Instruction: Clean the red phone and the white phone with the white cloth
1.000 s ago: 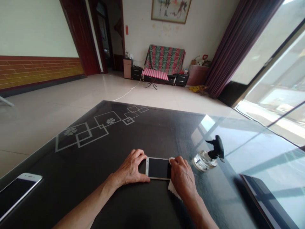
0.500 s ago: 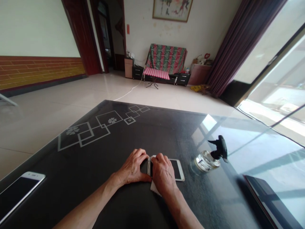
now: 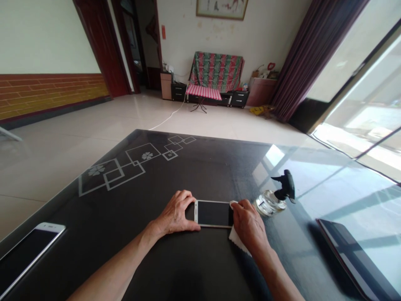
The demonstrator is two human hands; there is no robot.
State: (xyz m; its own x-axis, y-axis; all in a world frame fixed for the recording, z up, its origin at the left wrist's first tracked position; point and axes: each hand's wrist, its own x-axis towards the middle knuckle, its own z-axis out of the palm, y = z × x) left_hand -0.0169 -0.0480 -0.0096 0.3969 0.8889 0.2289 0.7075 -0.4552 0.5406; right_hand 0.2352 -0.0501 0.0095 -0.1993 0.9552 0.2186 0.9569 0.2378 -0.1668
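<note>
A white-framed smartphone [image 3: 214,214] lies flat on the dark table, its black screen facing up. My left hand [image 3: 177,213] grips its left end, thumb at the near corner and fingertips at the far one. At the other end, my right hand [image 3: 250,223] presses a white cloth [image 3: 237,239] onto the screen; part of the cloth hangs out below the fingers. That hand and the cloth hide the phone's right end. Just beyond my right hand stands a clear spray bottle [image 3: 270,202] with a black trigger head.
The dark glossy table [image 3: 175,267] bears a grey square-and-flower pattern. Another white phone [image 3: 29,253] lies at the left edge. A dark tablet-like device [image 3: 354,255] rests at the right. A stool with a striped cover [image 3: 203,91] stands across the room.
My right hand has slid right along the phone with the cloth, from near its left end to its right end, uncovering the screen. My left hand keeps its hold.
</note>
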